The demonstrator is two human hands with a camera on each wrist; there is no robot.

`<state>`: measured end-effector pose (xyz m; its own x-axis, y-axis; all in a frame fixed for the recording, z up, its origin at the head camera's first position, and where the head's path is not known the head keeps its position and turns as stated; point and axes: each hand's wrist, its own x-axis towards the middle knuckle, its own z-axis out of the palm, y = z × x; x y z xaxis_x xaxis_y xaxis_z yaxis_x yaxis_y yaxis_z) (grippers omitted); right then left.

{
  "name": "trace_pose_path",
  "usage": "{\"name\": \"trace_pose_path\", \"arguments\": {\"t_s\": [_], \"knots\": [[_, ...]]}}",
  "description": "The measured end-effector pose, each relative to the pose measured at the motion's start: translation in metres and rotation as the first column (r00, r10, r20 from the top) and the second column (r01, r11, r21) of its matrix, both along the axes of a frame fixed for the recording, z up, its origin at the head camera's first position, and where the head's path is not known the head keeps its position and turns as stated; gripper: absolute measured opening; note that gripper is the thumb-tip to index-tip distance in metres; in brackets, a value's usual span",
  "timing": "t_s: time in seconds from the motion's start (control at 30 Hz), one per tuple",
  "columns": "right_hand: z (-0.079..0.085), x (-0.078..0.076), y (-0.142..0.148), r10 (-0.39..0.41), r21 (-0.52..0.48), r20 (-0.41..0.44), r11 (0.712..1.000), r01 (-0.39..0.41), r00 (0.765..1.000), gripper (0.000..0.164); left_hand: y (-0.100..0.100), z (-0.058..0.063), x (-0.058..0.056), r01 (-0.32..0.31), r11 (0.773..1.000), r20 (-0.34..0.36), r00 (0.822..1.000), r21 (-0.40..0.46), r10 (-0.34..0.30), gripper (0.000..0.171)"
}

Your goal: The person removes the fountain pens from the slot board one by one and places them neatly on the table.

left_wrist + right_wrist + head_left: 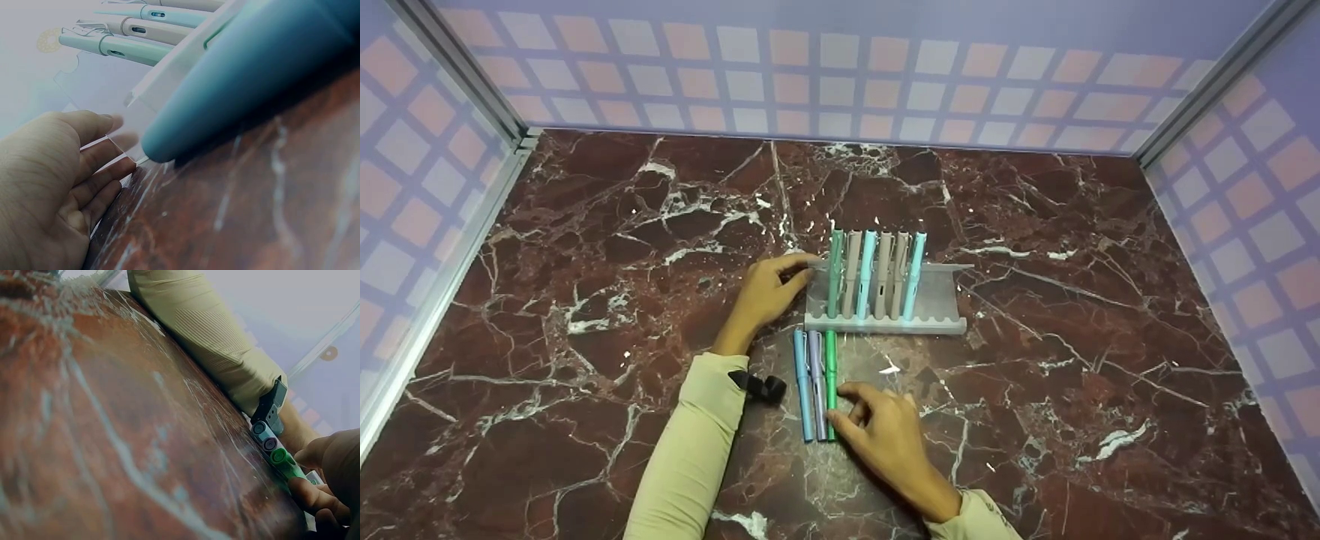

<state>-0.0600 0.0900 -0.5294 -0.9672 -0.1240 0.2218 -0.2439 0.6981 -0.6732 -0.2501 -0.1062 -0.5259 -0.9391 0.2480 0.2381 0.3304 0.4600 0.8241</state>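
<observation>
A clear pen stand (941,292) with a notched front ledge sits mid-table, holding a row of capped pens: dark green (835,274), several brown (851,274) and light blue (915,274). My left hand (769,292) holds the stand's left edge; in the left wrist view the thumb and fingers (95,126) lie around its clear panel. In front of the stand, a blue pen (804,390), a purple pen (816,382) and a green pen (831,360) lie side by side. The thumb and index finger of my right hand (889,431) pinch the green pen near its lower end.
Dark red marbled tabletop (1072,360) spreads around the stand. Checkered panels (825,90) enclose the back and both sides. A black wrist camera (765,388) on the left sleeve stands close beside the blue pen.
</observation>
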Motion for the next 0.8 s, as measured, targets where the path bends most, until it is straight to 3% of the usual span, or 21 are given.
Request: {"name": "trace_pose_path", "arguments": {"t_s": [0.47,0.8], "knots": [[-0.0038,0.0001,0.0009,0.025,0.057,-0.101,0.998,-0.019,0.995,0.025,-0.0008,-0.001,-0.0003,-0.011,1.0,-0.029,1.0,-0.002,0.011,0.023],[-0.0035,-0.0014,0.001,0.021,0.011,-0.083,1.0,-0.021,0.996,0.019,-0.0002,-0.001,-0.0007,-0.008,1.0,-0.031,0.999,-0.001,0.008,0.023]]}}
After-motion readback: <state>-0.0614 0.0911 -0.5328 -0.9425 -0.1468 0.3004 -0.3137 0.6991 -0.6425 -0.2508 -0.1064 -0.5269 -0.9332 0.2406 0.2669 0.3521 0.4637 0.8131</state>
